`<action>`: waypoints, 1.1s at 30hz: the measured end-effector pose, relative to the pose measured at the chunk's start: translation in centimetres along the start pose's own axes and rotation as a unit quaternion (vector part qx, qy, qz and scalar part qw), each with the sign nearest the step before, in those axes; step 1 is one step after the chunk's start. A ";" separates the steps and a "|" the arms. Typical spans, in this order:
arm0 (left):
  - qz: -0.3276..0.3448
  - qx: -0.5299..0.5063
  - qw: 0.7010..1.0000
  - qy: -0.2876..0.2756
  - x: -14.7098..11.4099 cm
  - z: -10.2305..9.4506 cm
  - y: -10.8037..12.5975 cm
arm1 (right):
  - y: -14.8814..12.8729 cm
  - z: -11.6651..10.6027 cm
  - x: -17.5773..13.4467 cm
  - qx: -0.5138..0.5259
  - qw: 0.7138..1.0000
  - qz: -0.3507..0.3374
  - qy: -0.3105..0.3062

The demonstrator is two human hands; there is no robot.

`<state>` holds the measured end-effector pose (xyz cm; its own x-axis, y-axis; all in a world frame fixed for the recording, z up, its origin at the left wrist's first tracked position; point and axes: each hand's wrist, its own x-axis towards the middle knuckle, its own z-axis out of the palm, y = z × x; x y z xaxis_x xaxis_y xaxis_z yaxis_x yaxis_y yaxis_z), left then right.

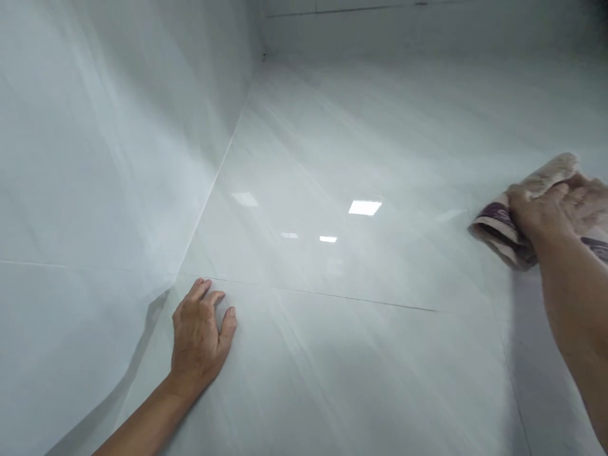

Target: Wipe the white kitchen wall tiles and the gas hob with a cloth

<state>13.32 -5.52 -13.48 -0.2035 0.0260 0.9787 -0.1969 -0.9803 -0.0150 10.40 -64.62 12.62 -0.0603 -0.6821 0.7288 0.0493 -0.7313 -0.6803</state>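
My left hand rests on the glossy pale tile surface, close to the corner seam at left. Its fingers are apart and hold nothing; the fingertips lie near a thin dark joint line. At the far right, my right hand grips a folded cloth, beige with dark purple patterned bands. The cloth is bunched under and around the fingers, against the tile. Part of it runs out of view at the right edge.
A second pale tiled surface meets the first along a white seam at left. Another tiled face with dark joint lines stands at the top. Bright rectangular light reflections show on the shiny tile.
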 end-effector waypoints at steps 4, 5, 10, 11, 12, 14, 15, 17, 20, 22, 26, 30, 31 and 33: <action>-0.003 -0.004 1.000 -0.004 0.0 -0.1 0.1 | -7.6 -0.2 -3.4 0.082 0.987 -0.118 -0.071; -0.003 -0.006 1.000 -0.004 0.0 -0.1 0.0 | -9.3 -0.2 -4.0 0.086 0.980 -0.165 -0.070; -0.007 -0.010 1.000 -0.009 -0.1 -0.1 -0.1 | -14.3 -1.0 -4.8 0.061 0.938 -0.330 -0.081; -0.007 -0.009 1.000 -0.012 -0.1 -0.1 -0.1 | -14.7 -1.3 -4.9 0.041 0.938 -0.331 -0.093; -0.006 -0.007 1.000 -0.014 -0.2 -0.2 -0.1 | -15.0 -1.6 -5.0 0.025 0.939 -0.325 -0.106; -0.002 -0.005 1.000 -0.014 -0.2 -0.2 0.0 | -15.4 -1.9 -5.2 0.021 0.942 -0.311 -0.129; 0.000 -0.004 1.000 -0.011 -0.2 -0.3 0.0 | -15.4 -2.0 -5.3 0.029 0.942 -0.305 -0.138; 0.004 -0.004 1.000 -0.009 -0.2 -0.3 0.0 | -15.3 -2.0 -5.4 0.046 0.938 -0.310 -0.149; -0.001 -0.003 1.000 -0.013 -0.1 -0.3 0.1 | -14.6 -1.7 -5.1 0.052 0.926 -0.344 -0.144; -0.008 -0.003 1.000 -0.017 -0.1 -0.3 0.1 | -13.9 -1.5 -4.8 0.062 0.918 -0.368 -0.138; -0.007 -0.004 1.000 -0.018 -0.1 -0.2 0.1 | -13.2 -1.2 -4.4 0.096 0.916 -0.370 -0.120; 0.013 -0.003 1.000 -0.002 -0.3 -0.2 0.2 | -13.6 -1.1 -4.2 0.082 0.917 -0.369 -0.123; 0.013 -0.003 1.000 -0.003 -0.3 -0.2 0.2 | -13.7 -1.2 -4.1 0.073 0.917 -0.369 -0.132; 0.008 -0.003 1.000 -0.006 -0.3 -0.2 0.2 | -14.1 -1.3 -3.9 0.051 0.918 -0.363 -0.150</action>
<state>13.14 -5.69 -13.81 -0.1944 0.0082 0.9809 -0.1987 -0.9796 -0.0312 8.66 -51.68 19.25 0.1632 0.0264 0.9862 0.1980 -0.9802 -0.0066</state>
